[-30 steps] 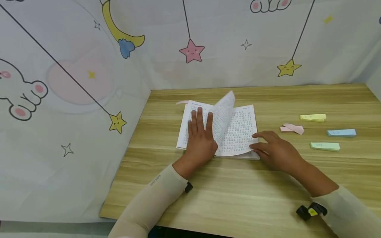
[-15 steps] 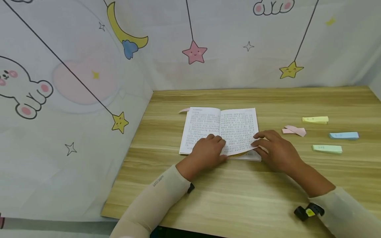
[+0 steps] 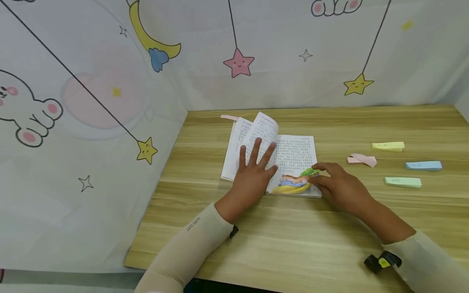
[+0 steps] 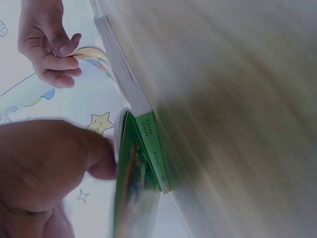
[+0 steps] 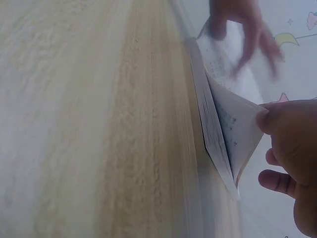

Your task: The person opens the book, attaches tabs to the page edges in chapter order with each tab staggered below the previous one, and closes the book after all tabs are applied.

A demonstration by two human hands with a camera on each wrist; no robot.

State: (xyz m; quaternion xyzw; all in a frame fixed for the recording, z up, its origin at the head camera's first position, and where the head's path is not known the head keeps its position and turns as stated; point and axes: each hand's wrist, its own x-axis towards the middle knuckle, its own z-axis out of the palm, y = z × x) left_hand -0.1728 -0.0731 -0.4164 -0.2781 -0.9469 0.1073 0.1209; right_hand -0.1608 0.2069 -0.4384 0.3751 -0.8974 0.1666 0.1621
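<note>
An open book with printed pages and a coloured picture at the lower right lies on the table, its green spine showing in the left wrist view. My left hand has its fingers spread straight over the left pages, against a leaf that stands partly raised. At the book's right edge my right hand pinches a page between thumb and fingers, lifting its corner off the stack below. A pink paper strip sticks out at the book's upper left.
Right of the book lie folded paper strips: yellow, pink, blue and green. A patterned white backdrop stands behind and left of the wooden table.
My left hand pressed one leaf flat to the left, drew back, then spread out again over another leaf. A page with a coloured picture now shows. My right hand stays at the right edge.
</note>
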